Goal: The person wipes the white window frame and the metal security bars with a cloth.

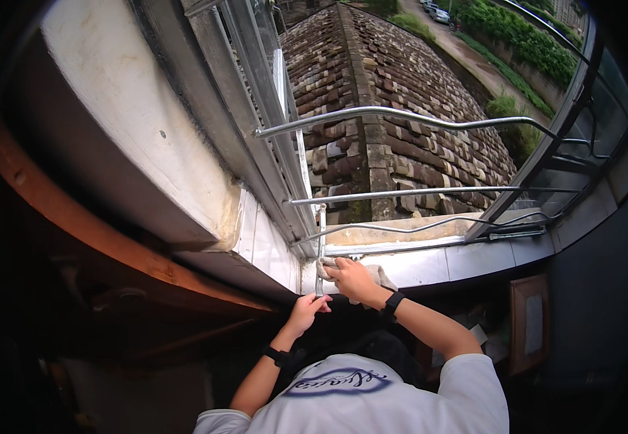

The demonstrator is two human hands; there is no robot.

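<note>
My right hand (pixel 350 278) presses a crumpled whitish cloth (pixel 380 273) onto the white tiled window sill (pixel 430 264), at the foot of a thin vertical metal bar (pixel 321 235). A black watch sits on that wrist. Lower and to the left, my left hand (pixel 307 311) has its fingers closed around the bottom end of the same bar, and its wrist carries a black band. The bar belongs to a metal window guard with curved horizontal rails (pixel 401 114).
Beyond the guard lies an old brown tiled roof (pixel 415 72), with a road and green bushes further out. An open window frame (pixel 545 155) stands at the right. A white wall and a wooden beam (pixel 111 239) are at the left, and a framed panel (pixel 529 322) hangs at the lower right.
</note>
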